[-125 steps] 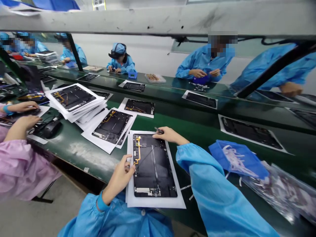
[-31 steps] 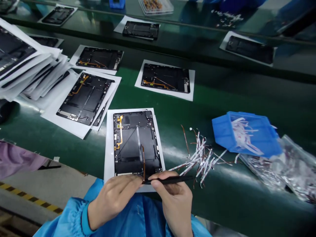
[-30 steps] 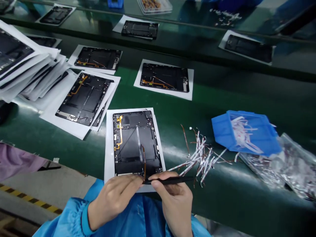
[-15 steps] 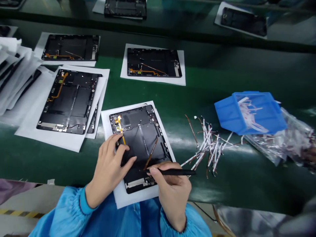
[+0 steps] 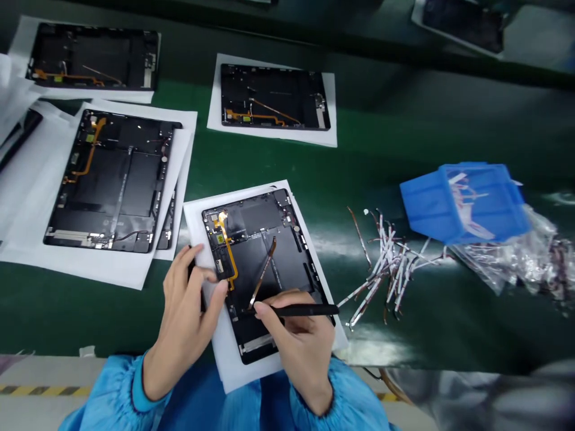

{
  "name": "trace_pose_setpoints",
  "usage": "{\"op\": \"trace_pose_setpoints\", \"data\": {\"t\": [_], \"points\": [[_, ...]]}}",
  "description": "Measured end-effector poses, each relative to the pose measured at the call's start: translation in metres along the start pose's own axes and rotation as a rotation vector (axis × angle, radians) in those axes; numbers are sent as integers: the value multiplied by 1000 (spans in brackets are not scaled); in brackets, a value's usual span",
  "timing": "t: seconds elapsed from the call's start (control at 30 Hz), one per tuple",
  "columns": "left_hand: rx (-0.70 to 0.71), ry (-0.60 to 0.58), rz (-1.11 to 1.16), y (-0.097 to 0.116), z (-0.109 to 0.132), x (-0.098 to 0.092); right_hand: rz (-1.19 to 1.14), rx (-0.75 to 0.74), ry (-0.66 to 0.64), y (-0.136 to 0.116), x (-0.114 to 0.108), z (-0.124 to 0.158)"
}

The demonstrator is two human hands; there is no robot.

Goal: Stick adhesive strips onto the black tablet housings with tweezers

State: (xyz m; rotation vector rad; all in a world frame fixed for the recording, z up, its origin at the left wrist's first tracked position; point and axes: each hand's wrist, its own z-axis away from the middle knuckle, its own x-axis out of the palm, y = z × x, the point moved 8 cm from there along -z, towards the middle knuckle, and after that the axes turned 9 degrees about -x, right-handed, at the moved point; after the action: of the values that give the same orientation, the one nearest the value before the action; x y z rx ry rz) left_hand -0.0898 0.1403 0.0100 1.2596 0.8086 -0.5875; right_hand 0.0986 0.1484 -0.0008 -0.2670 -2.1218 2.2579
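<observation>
A black tablet housing (image 5: 256, 263) lies on white sheets near the table's front edge, with an orange flex cable (image 5: 230, 254) along its left side. My left hand (image 5: 191, 299) rests at the housing's left edge, fingers apart and holding nothing. My right hand (image 5: 299, 341) grips black tweezers (image 5: 308, 310) over the lower part of the housing. Beside the tweezers' tip a thin brown strip (image 5: 264, 272) slants up across the housing. Whether the tip pinches the strip is too small to tell.
Other housings on white sheets lie at the left (image 5: 112, 179), back left (image 5: 96, 57) and back centre (image 5: 274, 96). On the right are a pile of thin strips (image 5: 386, 269), a blue bin (image 5: 424, 203) and clear plastic bags (image 5: 507, 263).
My left hand has drawn back from the orange cable to the housing's left edge. The tweezers and the brown strip have shifted left over the housing. The camera view has moved too.
</observation>
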Motion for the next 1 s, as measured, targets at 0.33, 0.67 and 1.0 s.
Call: {"op": "trace_pose_setpoints", "data": {"t": [0.33,0.67,1.0], "points": [[62,-107,-64,4,36,11,36,1,-102,5,6,2],[45,-35,-91,5,34,11,4,34,-131,9,12,3],[75,-30,-120,5,36,13,-4,69,-133,10,14,1]]}}
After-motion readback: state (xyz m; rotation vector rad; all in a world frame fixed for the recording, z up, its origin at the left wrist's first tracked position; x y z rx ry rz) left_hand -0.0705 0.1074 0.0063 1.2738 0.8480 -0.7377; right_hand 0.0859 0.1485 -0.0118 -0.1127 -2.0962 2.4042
